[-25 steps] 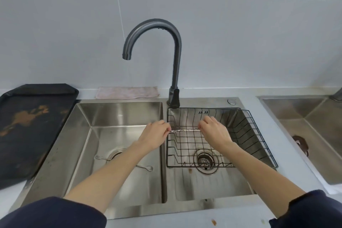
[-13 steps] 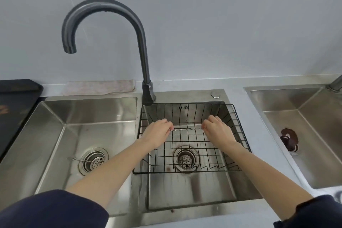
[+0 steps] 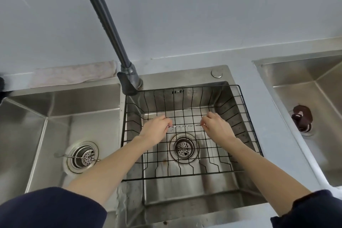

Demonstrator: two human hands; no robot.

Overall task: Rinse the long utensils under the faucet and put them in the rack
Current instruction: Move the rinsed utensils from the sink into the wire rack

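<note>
A thin twisted metal utensil point(image 3: 185, 126) is held level between my two hands, low inside the black wire rack point(image 3: 246, 116) that sits in the right basin. My left hand point(image 3: 156, 127) pinches its left end and my right hand point(image 3: 216, 126) pinches its right end. A second twisted metal utensil point(image 3: 77, 157) lies across the drain of the left basin. The dark faucet point(image 3: 111, 27) arches up and to the left from its base point(image 3: 129, 81); its spout is out of view and no water shows.
A pale cloth point(image 3: 74, 75) lies on the ledge behind the left basin point(image 3: 24, 116). A separate sink point(image 3: 314, 72) stands to the right with a dark stopper point(image 3: 302, 118) in it. The right basin's drain point(image 3: 184, 147) is below the rack.
The view has moved right and closer to the right basin. Both hands, still holding the utensil, have gone from the rack's left edge to its middle and lower into it.
</note>
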